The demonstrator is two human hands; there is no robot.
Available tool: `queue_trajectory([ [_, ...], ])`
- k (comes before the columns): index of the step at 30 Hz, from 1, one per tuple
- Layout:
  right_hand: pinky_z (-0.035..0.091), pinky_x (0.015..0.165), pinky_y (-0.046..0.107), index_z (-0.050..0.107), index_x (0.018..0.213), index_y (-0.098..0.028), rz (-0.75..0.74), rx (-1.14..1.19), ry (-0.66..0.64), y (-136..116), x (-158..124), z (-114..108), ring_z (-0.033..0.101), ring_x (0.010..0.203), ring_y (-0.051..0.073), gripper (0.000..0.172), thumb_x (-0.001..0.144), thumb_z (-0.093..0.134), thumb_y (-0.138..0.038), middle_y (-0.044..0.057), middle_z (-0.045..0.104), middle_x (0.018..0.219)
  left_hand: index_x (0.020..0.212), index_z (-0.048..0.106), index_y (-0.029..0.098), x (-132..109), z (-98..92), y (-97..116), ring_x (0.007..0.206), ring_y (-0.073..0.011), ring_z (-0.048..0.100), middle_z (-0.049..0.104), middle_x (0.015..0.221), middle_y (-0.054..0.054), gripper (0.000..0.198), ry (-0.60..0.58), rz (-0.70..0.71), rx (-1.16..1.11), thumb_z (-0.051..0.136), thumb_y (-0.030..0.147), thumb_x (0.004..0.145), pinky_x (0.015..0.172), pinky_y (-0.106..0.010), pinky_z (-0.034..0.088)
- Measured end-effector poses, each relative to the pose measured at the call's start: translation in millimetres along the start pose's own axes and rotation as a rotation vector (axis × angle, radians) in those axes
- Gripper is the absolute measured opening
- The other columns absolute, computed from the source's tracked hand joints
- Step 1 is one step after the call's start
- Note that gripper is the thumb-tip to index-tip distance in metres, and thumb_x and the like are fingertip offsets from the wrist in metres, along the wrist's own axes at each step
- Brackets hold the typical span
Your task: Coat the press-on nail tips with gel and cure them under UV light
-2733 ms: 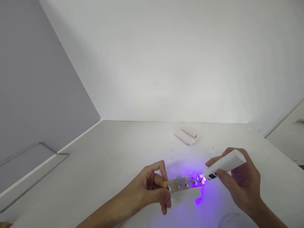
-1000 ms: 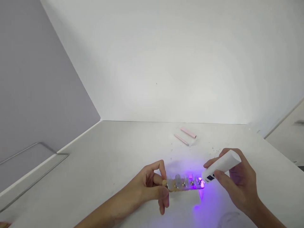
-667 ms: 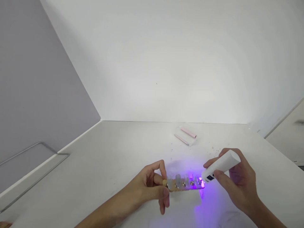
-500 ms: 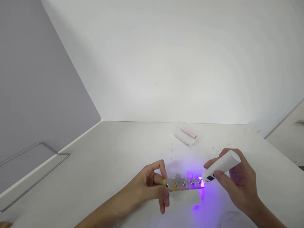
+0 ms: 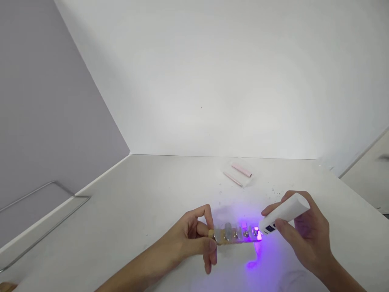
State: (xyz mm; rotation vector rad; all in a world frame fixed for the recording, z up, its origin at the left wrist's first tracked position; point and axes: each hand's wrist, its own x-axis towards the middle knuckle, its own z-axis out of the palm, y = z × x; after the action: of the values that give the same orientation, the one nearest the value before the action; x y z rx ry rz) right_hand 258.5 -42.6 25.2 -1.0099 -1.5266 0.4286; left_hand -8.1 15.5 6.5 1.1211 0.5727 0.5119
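Observation:
Between thumb and fingers, my left hand (image 5: 197, 235) pinches the left end of a narrow strip (image 5: 235, 239) bearing several translucent nail-shaped pieces and small metal balls. My right hand (image 5: 310, 231) grips a white handheld lamp (image 5: 285, 213) with a small dark display, tilted down toward the strip. Its tip is close to the strip's right end, and violet light falls on that end and on the table below. Whether lamp and strip touch, I cannot tell.
Behind the strip, a pink tube (image 5: 242, 169) and a thin pink pen (image 5: 232, 179) lie on a clear sheet on the white table (image 5: 136, 194). Tiny specks are scattered near them. A bent metal rod (image 5: 54, 227) crosses the left edge.
The lamp in my right hand has shifted very slightly to the right. My left hand and the strip look almost unmoved.

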Motion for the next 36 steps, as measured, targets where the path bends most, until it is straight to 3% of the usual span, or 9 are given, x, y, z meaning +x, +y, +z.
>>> queue_trajectory([
  [12,0.056,0.049,0.029,0.053,0.104,-0.027,0.019,-0.017,-0.013,-0.3,-0.8,0.7,0.071,0.064,0.02,0.026,0.086,0.059,-0.009,0.0,0.078,0.08,0.085,0.043,0.017,3.6,-5.8,-8.3,0.061,-0.0176,0.07,0.074,0.075,-0.007,0.027,-0.033,-0.015,0.036,0.07,0.015,0.084,0.063,-0.028,0.052],
  [21,0.059,0.057,0.029,0.052,0.1,-0.026,0.151,-0.075,-0.071,1.0,2.4,1.5,0.07,0.069,0.019,0.02,0.086,0.059,-0.015,-0.001,0.075,0.079,0.09,0.043,0.018,3.2,-7.2,-11.5,0.069,-0.0186,0.072,0.076,0.082,-0.008,0.028,-0.046,-0.118,0.124,0.071,0.023,0.086,0.069,-0.03,0.052],
  [27,0.059,0.061,0.03,0.054,0.099,-0.025,0.222,-0.11,-0.158,2.6,4.3,-1.6,0.07,0.07,0.018,0.017,0.085,0.058,-0.016,0.0,0.077,0.081,0.091,0.046,0.018,6.9,-7.5,-11.1,0.07,-0.0195,0.071,0.075,0.082,-0.009,0.028,0.053,-0.152,0.187,0.071,0.029,0.085,0.069,-0.03,0.05],
  [32,0.051,0.054,0.027,0.054,0.094,-0.026,0.259,-0.157,-0.31,2.3,6.3,-1.8,0.066,0.064,0.017,0.008,0.089,0.055,-0.02,-0.001,0.076,0.079,0.092,0.053,0.017,4.5,0.9,-2.8,0.067,-0.0155,0.064,0.073,0.077,-0.004,0.024,0.16,-0.165,0.417,0.068,0.034,0.086,0.063,-0.026,0.044],
  [36,0.05,0.054,0.026,0.053,0.095,-0.026,0.25,-0.164,-0.298,2.2,6.7,-1.8,0.064,0.062,0.016,0.012,0.087,0.056,-0.018,-0.002,0.076,0.079,0.103,0.065,0.017,3.6,3.7,-1.2,0.055,-0.0114,0.049,0.064,0.065,0.001,0.029,0.19,-0.153,0.821,0.059,0.043,0.092,0.056,-0.023,0.036],
])
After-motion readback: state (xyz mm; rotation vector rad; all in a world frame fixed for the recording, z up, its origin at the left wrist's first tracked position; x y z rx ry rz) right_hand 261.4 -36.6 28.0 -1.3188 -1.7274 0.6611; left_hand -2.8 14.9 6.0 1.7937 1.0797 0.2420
